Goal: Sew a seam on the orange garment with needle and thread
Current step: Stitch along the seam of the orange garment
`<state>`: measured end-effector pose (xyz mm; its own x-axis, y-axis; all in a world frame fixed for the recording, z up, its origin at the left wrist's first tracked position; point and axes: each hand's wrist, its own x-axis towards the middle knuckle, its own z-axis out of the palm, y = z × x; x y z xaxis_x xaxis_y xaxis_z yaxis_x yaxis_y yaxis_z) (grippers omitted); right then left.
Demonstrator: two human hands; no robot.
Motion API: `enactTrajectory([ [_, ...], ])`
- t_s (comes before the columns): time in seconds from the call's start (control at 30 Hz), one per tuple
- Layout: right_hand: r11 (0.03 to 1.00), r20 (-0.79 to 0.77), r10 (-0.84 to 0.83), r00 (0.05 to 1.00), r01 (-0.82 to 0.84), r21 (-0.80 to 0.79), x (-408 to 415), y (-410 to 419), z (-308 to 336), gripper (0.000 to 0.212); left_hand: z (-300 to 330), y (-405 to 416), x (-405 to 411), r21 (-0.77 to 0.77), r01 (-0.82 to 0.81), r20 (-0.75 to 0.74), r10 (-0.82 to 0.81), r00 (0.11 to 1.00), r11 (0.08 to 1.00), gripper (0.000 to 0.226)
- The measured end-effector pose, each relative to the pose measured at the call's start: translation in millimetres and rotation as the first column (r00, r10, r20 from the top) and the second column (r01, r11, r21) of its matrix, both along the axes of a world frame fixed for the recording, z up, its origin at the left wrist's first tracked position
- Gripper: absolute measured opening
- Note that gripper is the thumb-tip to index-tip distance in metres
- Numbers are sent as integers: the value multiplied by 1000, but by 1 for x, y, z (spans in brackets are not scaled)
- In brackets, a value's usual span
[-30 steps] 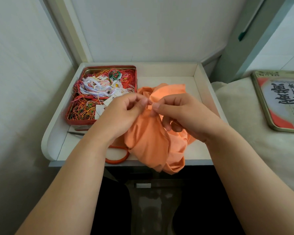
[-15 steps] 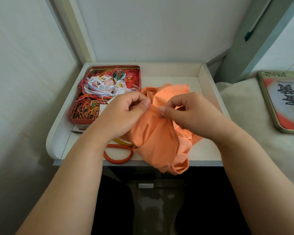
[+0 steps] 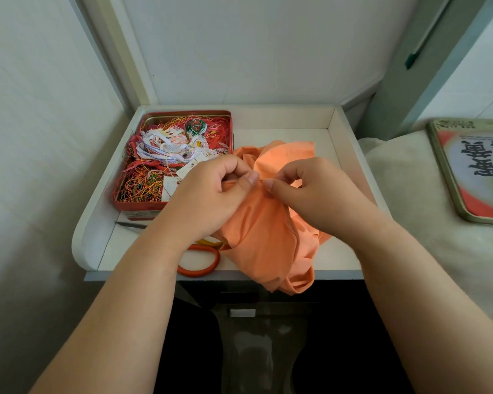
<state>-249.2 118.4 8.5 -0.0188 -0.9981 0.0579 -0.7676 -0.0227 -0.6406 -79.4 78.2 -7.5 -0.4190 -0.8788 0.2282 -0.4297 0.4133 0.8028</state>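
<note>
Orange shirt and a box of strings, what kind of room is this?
Probably a bedroom corner used for hand sewing: a small white tray table against the wall, a red tin of tangled threads, and a bed blanket beside it.

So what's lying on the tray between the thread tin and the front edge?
In the head view, scissors: orange handle loop near the tray's front edge, dark blade tip just below the thread tin, middle hidden under the left hand.
</note>
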Motion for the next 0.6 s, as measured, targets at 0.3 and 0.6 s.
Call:
enactTrajectory([
  [0.3,979,-91,-175,980,163,-122,15,-2,-17,31,-3,14,-17,-228,-113,159,151,976,967,10],
  [0.6,972,251,-197,948,222,-72,23,-1,-18,12,-4,16,-21,-288,-159,111,198,974,944,24],
])
